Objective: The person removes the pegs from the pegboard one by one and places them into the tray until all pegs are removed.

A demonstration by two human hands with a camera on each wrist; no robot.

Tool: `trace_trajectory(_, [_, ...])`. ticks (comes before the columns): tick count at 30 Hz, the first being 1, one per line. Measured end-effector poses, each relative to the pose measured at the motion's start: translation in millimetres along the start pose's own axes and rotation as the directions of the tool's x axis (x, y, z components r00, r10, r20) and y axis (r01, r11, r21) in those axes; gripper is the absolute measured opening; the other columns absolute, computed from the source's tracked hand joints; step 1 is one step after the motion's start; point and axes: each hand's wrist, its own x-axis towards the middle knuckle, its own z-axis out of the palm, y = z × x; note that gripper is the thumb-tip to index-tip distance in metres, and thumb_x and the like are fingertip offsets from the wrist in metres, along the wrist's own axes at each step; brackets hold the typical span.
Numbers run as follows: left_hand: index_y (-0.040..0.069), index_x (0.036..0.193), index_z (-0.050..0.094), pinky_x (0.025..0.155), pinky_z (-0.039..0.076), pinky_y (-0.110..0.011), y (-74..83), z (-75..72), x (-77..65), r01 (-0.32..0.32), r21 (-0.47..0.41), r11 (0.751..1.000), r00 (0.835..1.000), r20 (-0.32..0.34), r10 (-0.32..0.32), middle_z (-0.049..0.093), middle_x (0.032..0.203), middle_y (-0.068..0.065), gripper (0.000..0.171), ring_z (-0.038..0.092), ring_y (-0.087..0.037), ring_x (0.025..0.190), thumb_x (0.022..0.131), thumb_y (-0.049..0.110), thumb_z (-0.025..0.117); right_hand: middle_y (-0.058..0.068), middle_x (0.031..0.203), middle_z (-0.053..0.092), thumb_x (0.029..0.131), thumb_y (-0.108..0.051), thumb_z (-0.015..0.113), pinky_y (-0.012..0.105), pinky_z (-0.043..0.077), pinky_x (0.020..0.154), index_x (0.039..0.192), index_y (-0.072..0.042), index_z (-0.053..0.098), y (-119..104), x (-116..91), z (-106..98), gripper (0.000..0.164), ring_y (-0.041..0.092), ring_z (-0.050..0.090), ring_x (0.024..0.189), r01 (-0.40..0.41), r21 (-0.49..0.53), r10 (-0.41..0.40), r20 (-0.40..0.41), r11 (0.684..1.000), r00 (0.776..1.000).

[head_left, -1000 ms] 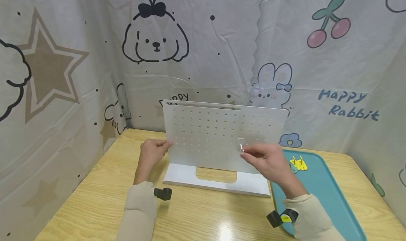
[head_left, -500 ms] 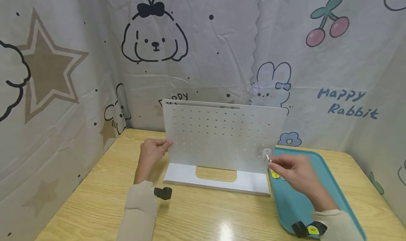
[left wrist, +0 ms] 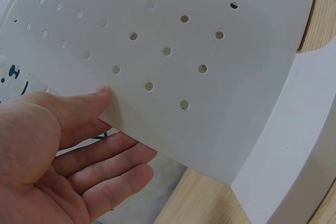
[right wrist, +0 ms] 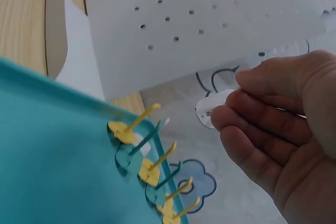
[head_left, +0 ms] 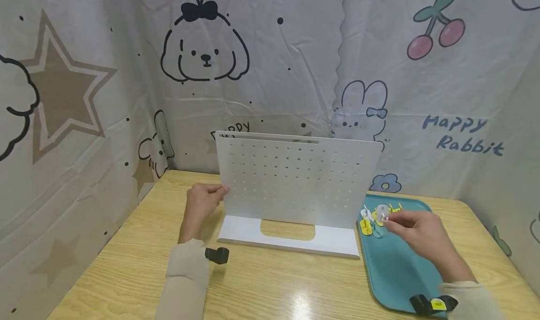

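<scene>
A white pegboard [head_left: 295, 179] stands upright on its white base [head_left: 329, 238]. My left hand [head_left: 204, 198] grips its left edge. In the left wrist view the thumb [left wrist: 84, 106] lies on the perforated face, and the other fingers reach behind the edge. My right hand [head_left: 423, 233] pinches a small white hook [head_left: 382, 210] over the far end of the teal tray [head_left: 405, 273]. From the right wrist, the hook's rounded plate [right wrist: 211, 107] shows beyond the fingertips, which partly hide it. Beneath are a yellow hook [head_left: 365, 226], a teal hook [head_left: 378, 231] and a white hook [head_left: 365, 213].
More hooks, such as a yellow one [right wrist: 150, 171], lie along the tray's far end with their pegs pointing up. The tray sits right of the board on a wooden table [head_left: 261, 282]. A printed curtain [head_left: 287, 76] hangs behind and at both sides.
My right hand has moved right with the white hook, from in front of the pegboard to over the tray. The left hand keeps its grip on the board's edge.
</scene>
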Motion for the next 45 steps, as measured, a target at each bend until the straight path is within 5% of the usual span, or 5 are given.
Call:
trace_trajectory(11, [0.005, 0.115, 0.075, 0.077, 0.056, -0.044, 1.9, 1.2, 1.0, 0.004, -0.012, 1.0, 1.0, -0.003, -0.004, 0.074, 0.104, -0.013, 0.035, 0.07, -0.028, 0.091, 0.097, 0.035, 0.068, 0.016, 0.1, 0.072, 0.094, -0.026, 0.072, 0.045, 0.056, 0.071, 0.109, 0.005, 0.072, 32.0, 10.9, -1.4, 0.034, 0.031, 0.067, 0.09, -0.14, -0.05, 0.145, 0.141, 0.989, 0.979])
trace_trajectory(21, [0.006, 0.115, 0.075, 0.073, 0.055, -0.04, 5.4, 0.7, 0.5, 0.006, -0.003, 1.0, 1.0, -0.007, -0.006, 0.073, 0.102, -0.013, 0.035, 0.07, -0.026, 0.09, 0.097, 0.035, 0.068, 0.012, 0.095, 0.07, 0.091, -0.018, 0.071, 0.043, 0.054, 0.07, 0.107, 0.004, 0.073, 45.2, 21.4, 1.8, 0.027, 0.024, 0.062, 0.082, -0.164, -0.09, 0.181, 0.231, 0.982, 0.956])
trace_trajectory(38, [0.007, 0.117, 0.074, 0.078, 0.055, -0.043, 4.2, 2.4, 1.2, 0.032, -0.011, 0.999, 0.999, 0.003, -0.032, 0.073, 0.103, -0.012, 0.036, 0.069, -0.026, 0.092, 0.097, 0.037, 0.068, 0.008, 0.091, 0.07, 0.091, -0.016, 0.071, 0.038, 0.054, 0.067, 0.105, 0.005, 0.073, 49.3, 36.1, 12.9, 0.025, 0.019, 0.062, 0.077, -0.156, -0.089, 0.174, 0.256, 0.984, 0.951])
trace_trajectory(45, [0.007, 0.117, 0.074, 0.076, 0.054, -0.041, 2.3, -0.7, -1.5, 0.02, 0.009, 1.0, 1.0, 0.002, -0.02, 0.073, 0.106, -0.012, 0.037, 0.069, -0.027, 0.095, 0.098, 0.038, 0.067, 0.012, 0.095, 0.07, 0.094, -0.02, 0.069, 0.039, 0.054, 0.067, 0.109, 0.006, 0.071, 46.7, 31.0, 11.4, 0.03, 0.023, 0.064, 0.081, -0.164, -0.061, 0.172, 0.174, 0.985, 0.97])
